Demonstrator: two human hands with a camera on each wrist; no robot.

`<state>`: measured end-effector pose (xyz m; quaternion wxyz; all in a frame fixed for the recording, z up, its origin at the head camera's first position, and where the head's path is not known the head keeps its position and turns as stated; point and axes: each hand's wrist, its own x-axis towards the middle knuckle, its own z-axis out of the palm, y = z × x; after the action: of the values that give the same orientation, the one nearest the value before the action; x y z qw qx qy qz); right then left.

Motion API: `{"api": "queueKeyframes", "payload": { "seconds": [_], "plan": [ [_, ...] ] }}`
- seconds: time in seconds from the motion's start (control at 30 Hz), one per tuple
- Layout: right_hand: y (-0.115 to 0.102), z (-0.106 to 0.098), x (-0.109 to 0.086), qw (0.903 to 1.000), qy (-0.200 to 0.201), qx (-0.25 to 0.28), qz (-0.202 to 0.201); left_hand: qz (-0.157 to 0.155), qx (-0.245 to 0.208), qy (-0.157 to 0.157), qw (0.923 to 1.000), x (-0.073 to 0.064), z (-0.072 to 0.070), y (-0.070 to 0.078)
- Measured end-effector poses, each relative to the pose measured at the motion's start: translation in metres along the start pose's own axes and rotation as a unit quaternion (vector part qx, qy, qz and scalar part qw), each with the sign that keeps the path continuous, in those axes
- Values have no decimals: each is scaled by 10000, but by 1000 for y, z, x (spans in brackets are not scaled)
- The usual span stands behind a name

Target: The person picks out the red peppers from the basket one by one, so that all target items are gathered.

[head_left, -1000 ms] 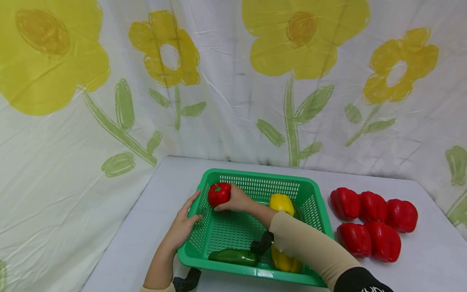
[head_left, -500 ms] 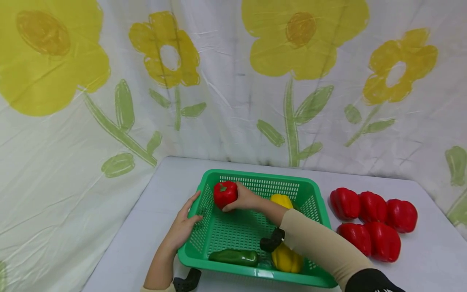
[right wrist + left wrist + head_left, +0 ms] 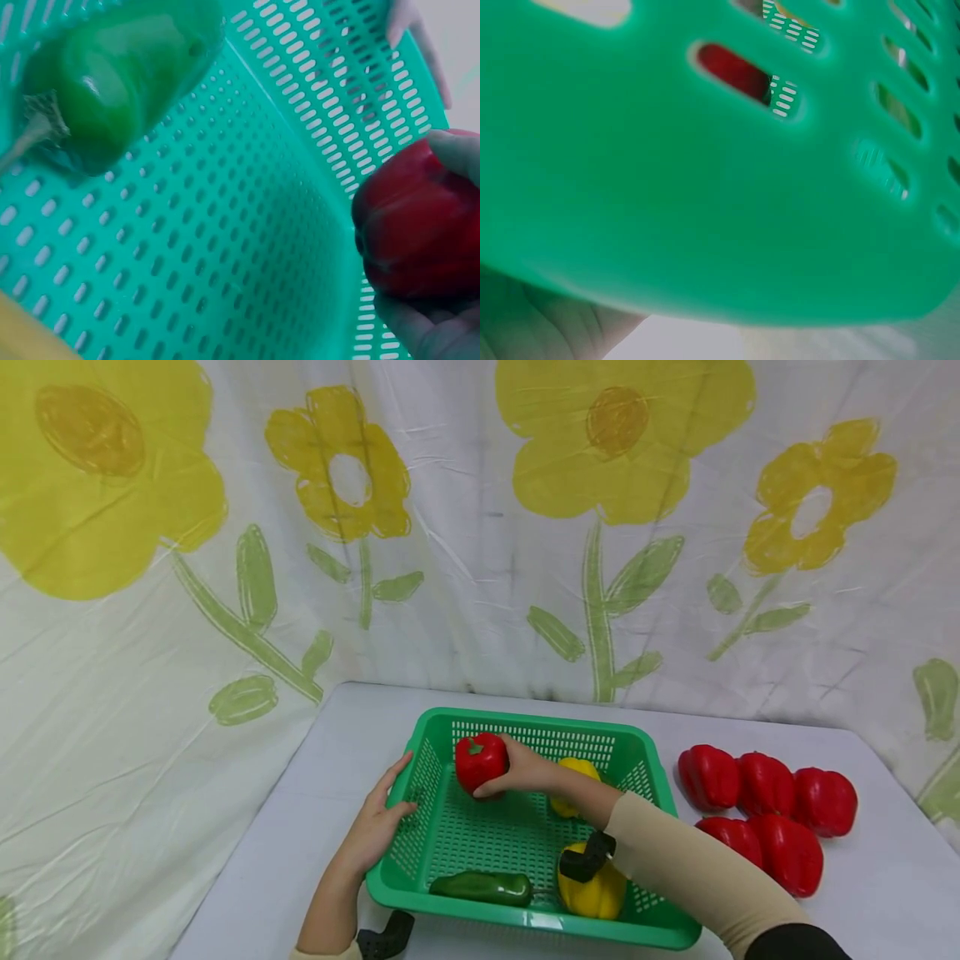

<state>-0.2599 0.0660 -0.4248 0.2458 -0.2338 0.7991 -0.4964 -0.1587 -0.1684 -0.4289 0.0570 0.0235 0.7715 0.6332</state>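
In the head view a green plastic basket (image 3: pixel 525 926) with slotted walls stands on the table. My left hand (image 3: pixel 372 831) holds its left rim, thumb over the edge and fingers along the outside. My right hand (image 3: pixel 527 767) grips a red bell pepper (image 3: pixel 480 762) by its right side, inside the basket near the back left. The right wrist view shows thumb and fingers on opposite sides of this pepper. A long green pepper (image 3: pixel 481 888) lies along the front wall. Two yellow bell peppers (image 3: pixel 592 887) lie on the basket's right side, the rear one partly behind my right forearm.
Several red bell peppers (image 3: pixel 795 818) lie in two rows on the white table (image 3: pixel 315 777), right of the basket. My right sleeve (image 3: pixel 697 860) crosses the basket's right rim. A flower-printed curtain (image 3: pixel 465 568) hangs behind the table.
My right hand has moved rightward inside the basket, carrying the red bell pepper away from the left wall. More of the front yellow bell pepper shows. My left hand has stayed on the rim.
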Motion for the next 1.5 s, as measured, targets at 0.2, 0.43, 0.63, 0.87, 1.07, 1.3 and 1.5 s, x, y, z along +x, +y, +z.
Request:
{"api": "queueKeyframes", "payload": {
  "seconds": [0.2,0.43,0.63,0.87,1.07,1.3,1.5],
  "plan": [
    [-4,-3,-12,9998,-197,84,-46,-16,0,3,10000,1,0,-1],
    [-14,-4,-29,9990,-218,363,134,-44,-44,10,10000,2,0,-3],
    [-17,-6,-43,9991,-206,360,89,-55,-29,24,10000,2,1,-4],
    [-21,-7,-58,9983,-4,476,335,-79,-54,50,9999,2,2,-5],
    [-26,-11,-72,9976,80,577,375,-51,-60,24,10000,3,1,-5],
    [-30,-17,-90,9960,96,847,282,-85,-57,69,9999,3,1,-6],
    [-32,-19,-99,9948,40,1014,-36,-110,-106,81,9999,3,0,-8]
  ]
}}
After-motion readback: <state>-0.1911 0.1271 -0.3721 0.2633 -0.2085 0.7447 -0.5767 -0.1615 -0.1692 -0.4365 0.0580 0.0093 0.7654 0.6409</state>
